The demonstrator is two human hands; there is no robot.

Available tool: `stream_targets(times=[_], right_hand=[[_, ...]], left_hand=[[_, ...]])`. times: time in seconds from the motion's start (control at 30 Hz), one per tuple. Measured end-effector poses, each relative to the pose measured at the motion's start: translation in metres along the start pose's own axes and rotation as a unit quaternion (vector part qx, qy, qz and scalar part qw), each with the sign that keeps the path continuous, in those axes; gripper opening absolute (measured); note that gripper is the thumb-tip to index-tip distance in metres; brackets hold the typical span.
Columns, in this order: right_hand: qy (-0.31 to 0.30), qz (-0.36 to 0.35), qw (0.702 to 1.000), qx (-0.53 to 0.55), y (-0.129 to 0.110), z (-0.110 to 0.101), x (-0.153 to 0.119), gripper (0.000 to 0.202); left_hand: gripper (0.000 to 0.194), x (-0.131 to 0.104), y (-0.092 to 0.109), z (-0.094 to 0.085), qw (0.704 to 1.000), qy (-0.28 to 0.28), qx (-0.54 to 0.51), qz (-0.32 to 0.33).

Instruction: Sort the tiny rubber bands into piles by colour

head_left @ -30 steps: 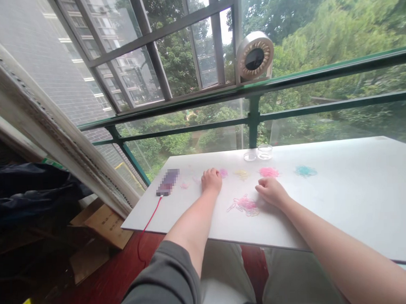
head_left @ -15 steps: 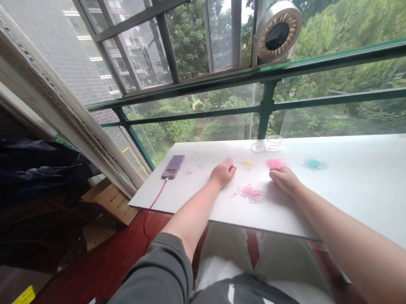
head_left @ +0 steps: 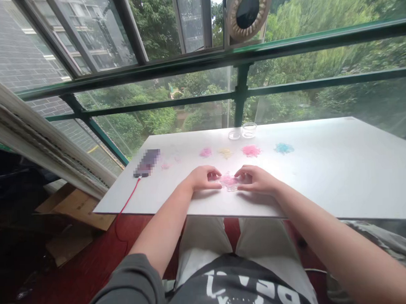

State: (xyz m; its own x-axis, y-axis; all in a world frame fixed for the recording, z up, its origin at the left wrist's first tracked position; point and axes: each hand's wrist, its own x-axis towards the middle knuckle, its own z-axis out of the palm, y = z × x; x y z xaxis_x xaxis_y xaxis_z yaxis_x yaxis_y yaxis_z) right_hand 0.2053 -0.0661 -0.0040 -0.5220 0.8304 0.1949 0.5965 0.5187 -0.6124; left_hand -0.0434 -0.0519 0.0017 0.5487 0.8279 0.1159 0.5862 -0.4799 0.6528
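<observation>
A loose pile of pale pink and clear paper clips [head_left: 229, 182] lies on the white tabletop [head_left: 325, 178] in front of me. My left hand [head_left: 202, 178] is at the pile's left edge, its thumb and fingers apart. On the opposite side, my right hand [head_left: 257, 179] curves toward the same pile with its fingers parted too. Fingertips of both hands reach the pile's edges, and I see nothing gripped in either. Behind them, in a row, are small heaps: purple-pink [head_left: 205, 152], yellow [head_left: 225, 153], bright pink [head_left: 251, 151] and teal [head_left: 284, 148].
A round clear container [head_left: 249, 130] and a clear lid [head_left: 234, 135] stand at the table's back edge. At the left lies a blurred-out phone [head_left: 147, 163] with a red cable [head_left: 129, 198]. Fainter pink bits [head_left: 165, 166] lie beside it. A green railing [head_left: 185, 63] runs behind.
Both hands have drawn back from the purple-pink and bright pink heaps to the pale pile nearer me, and their fingers have parted. The camera view has shifted.
</observation>
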Motion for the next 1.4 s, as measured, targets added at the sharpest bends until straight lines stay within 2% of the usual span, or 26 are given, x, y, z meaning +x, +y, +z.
stream_targets(times=[0.17,0.43,0.73,0.87,1.03,1.13,1.23,1.3,1.4], right_hand=[[0.029,-0.007,0.998,-0.061,-0.004,0.007,-0.001,0.019],[0.062,-0.017,0.996,-0.069,-0.002,0.012,0.000,0.011],[0.073,0.017,0.997,-0.031,-0.004,0.011,-0.001,0.014],[0.078,0.019,0.997,-0.004,-0.003,0.011,0.000,0.017],[0.130,0.062,0.984,0.100,0.000,0.005,-0.003,0.024],[0.061,0.038,0.990,0.118,0.000,-0.002,-0.008,0.020],[0.002,0.021,0.995,0.093,-0.004,-0.005,-0.013,0.018],[0.003,0.020,0.998,0.063,-0.006,-0.005,-0.015,0.019],[0.007,0.006,1.000,0.020,-0.010,-0.005,-0.016,0.019]], left_hand=[[0.020,0.004,-0.001,0.005,0.999,0.009,0.045,0.020],[0.017,0.006,0.000,0.009,0.995,0.047,0.080,0.039],[0.018,0.004,0.002,0.008,0.997,0.060,0.043,0.031],[0.017,0.005,0.003,0.008,0.996,0.064,0.044,0.052],[0.024,0.008,0.008,0.013,0.989,0.075,0.074,0.106],[0.045,0.009,0.014,0.020,0.980,0.036,0.106,0.164],[0.072,0.010,0.020,0.026,0.975,-0.002,0.137,0.177],[0.071,0.010,0.022,0.029,0.974,-0.006,0.148,0.169],[0.046,0.011,0.023,0.030,0.974,-0.002,0.146,0.175]])
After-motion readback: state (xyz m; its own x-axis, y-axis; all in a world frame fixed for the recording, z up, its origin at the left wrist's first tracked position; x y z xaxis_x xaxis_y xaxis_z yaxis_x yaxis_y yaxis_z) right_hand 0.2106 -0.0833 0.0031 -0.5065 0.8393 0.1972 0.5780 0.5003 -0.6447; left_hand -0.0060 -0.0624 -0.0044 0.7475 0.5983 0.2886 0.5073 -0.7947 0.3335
